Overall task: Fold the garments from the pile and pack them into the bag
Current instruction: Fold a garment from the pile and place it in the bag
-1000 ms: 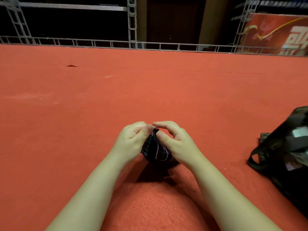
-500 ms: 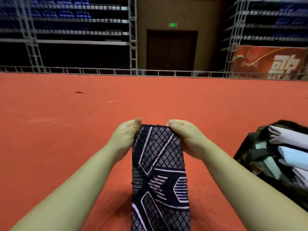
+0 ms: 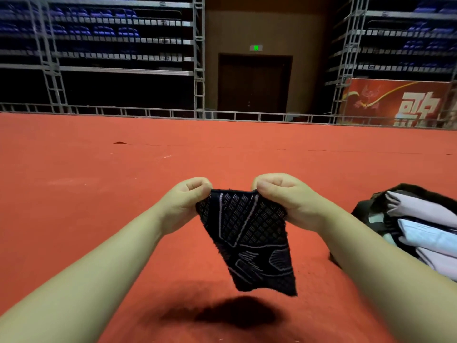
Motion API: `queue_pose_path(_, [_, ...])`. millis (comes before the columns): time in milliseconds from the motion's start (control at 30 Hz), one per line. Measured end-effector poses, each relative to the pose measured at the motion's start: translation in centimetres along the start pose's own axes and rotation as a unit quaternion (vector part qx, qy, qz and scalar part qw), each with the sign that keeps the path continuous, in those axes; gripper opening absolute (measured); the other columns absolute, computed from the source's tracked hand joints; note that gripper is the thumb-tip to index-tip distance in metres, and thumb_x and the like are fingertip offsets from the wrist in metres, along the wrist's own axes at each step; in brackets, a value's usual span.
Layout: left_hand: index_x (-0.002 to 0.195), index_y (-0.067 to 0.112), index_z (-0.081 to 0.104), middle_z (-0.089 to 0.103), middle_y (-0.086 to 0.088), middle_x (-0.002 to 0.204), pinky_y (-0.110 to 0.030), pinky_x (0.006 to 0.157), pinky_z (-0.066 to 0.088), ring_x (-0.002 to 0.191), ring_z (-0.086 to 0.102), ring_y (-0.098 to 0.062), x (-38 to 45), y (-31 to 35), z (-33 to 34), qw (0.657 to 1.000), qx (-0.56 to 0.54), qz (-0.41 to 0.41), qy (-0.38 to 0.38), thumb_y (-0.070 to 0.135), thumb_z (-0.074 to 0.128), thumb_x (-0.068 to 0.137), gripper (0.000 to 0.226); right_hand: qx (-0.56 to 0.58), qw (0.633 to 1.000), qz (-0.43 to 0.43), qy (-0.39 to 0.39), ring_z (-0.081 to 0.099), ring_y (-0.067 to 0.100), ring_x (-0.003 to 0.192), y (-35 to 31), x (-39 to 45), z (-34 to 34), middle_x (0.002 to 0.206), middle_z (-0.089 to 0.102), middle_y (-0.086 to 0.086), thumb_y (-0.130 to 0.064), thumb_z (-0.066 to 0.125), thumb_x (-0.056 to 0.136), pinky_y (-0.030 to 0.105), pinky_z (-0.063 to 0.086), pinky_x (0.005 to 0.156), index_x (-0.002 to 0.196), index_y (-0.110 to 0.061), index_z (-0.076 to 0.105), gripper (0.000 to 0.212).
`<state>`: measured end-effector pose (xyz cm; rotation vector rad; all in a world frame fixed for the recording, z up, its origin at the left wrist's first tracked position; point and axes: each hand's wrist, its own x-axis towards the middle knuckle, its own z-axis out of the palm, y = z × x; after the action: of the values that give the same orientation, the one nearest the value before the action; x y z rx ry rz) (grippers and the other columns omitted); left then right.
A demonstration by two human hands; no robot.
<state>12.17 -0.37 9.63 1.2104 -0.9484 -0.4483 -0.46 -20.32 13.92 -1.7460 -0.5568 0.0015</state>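
A small black garment (image 3: 249, 238) with a white lattice pattern hangs in the air in front of me. My left hand (image 3: 184, 201) pinches its top left corner and my right hand (image 3: 282, 196) pinches its top right corner. The cloth's lower end swings free above the red carpet, casting a dark shadow below. At the right edge lies an open dark bag (image 3: 371, 214) with several folded pale garments (image 3: 425, 233) stacked inside.
Red carpet (image 3: 99, 194) covers the floor all around me. A low metal rail (image 3: 148, 112) runs along its far edge, with scaffold seating stands, a dark door and a red banner (image 3: 395, 102) behind.
The garment went from bunched between my hands to spread out and hanging. Since half a second ago it hangs shorter, with its lower end lifted off the floor and swung right.
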Motion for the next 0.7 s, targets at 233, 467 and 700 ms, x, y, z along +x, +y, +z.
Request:
queue_pose_path(233, [0.060, 0.022, 0.060, 0.048, 0.005, 0.063, -0.025, 0.058, 0.034, 0.060, 0.042, -0.012, 0.2, -0.8, -1.4, 0.998, 0.029, -0.007, -0.059, 0.061, 0.078, 0.060, 0.043, -0.383, 0.919, 0.095, 0.020, 0.050, 0.013, 0.079, -0.1, -0.1, -2.5, 0.083, 0.053, -0.004, -0.051, 0.063, 0.084, 0.028, 0.038, 0.074, 0.056, -0.030, 0.052, 0.036])
queue_pose_path(467, [0.052, 0.024, 0.055, 0.062, 0.006, 0.083, -0.023, 0.070, 0.041, 0.072, 0.053, -0.007, 4.7, -0.1, -3.9, 0.943, 0.324, -0.071, -0.036, 0.033, 0.072, 0.065, 0.023, -0.230, 0.954, 0.144, 0.126, 0.048, 0.018, 0.068, 3.5, 3.4, -5.7, 0.067, 0.055, 0.009, -0.028, 0.076, 0.078, 0.033, 0.040, 0.066, 0.066, -0.013, 0.056, 0.028])
queue_pose_path(700, [0.087, 0.027, 0.048, 0.051, 0.005, 0.077, -0.028, 0.060, 0.037, 0.065, 0.044, -0.012, 10.8, 2.3, -5.5, 0.866, 0.492, 0.007, 0.087, 0.024, 0.078, 0.074, 0.033, -0.441, 0.853, -0.007, 0.277, 0.041, 0.015, 0.063, 4.6, 9.8, -9.2, 0.068, 0.046, -0.006, -0.014, 0.071, 0.079, 0.027, 0.030, 0.058, 0.076, -0.018, 0.047, 0.025])
